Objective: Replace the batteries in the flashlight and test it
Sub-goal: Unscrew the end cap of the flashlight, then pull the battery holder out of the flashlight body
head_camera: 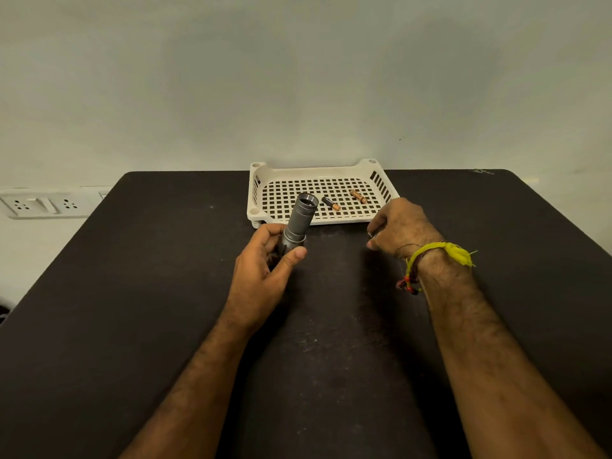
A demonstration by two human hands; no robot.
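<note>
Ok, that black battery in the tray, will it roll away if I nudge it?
Probably only a little. The battery is a smooth cylinder lying on its side, so it should roll readily sideways. But the tray floor is an open grid, which likely catches it, and the raised walls should stop it. It looks small, rigid and easy to pinch.

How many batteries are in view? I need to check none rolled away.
2, both in the white tray: one black battery mid-tray, one copper battery farther right. Others may be hidden inside the flashlight.
</note>
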